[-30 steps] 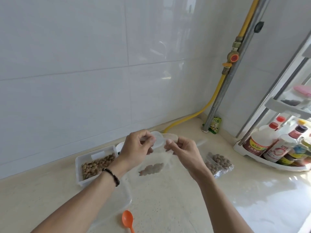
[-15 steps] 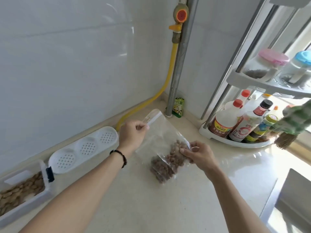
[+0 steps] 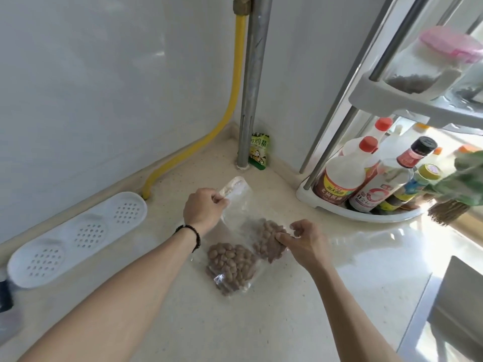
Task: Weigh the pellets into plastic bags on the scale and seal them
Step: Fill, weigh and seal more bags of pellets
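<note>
A clear zip bag with brown pellets in its lower end lies slanted over the counter. My left hand pinches its top just below the white zip strip. My right hand pinches the bag's lower end beside the pellets. A second clear bag of pellets lies flat on the counter right beside it, nearer to me. No scale is in view.
A white perforated lid lies along the left wall. A yellow hose, a grey pipe and a green sachet fill the corner. A rack tray with sauce bottles stands right, a metal sink edge lower right.
The view swung right, away from the pellet box. The bag went from held up by its zip strip to down beside the other bag. My right hand moved to its lower end.
</note>
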